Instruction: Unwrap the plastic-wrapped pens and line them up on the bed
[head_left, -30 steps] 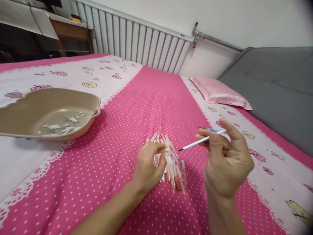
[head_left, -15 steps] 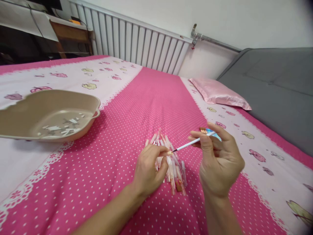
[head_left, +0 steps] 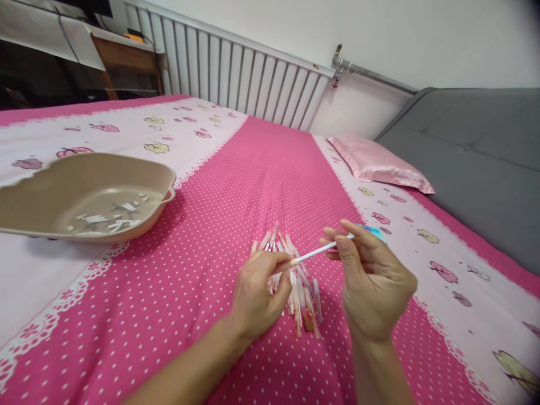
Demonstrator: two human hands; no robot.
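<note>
Two bare hands meet over a bed (head_left: 253, 191) with a pink polka-dot and white cover. The left hand (head_left: 260, 284) pinches a small pale tip (head_left: 294, 262) between its fingers. The right hand (head_left: 375, 284), fingers curled, holds a slim white stick (head_left: 321, 249) slanting down toward the left, its lower end touching the tip. Below and behind the left hand, a loose pile of pinkish, clear-looking sticks (head_left: 301, 292) lies on the cover. A blue packet (head_left: 374, 231) shows partly behind the right hand. Well off to the left sits a beige basin (head_left: 63, 175) containing small white pieces (head_left: 120, 225). A pink pillow (head_left: 379, 160) lies at the far right, against a grey headboard (head_left: 476, 140).
</note>
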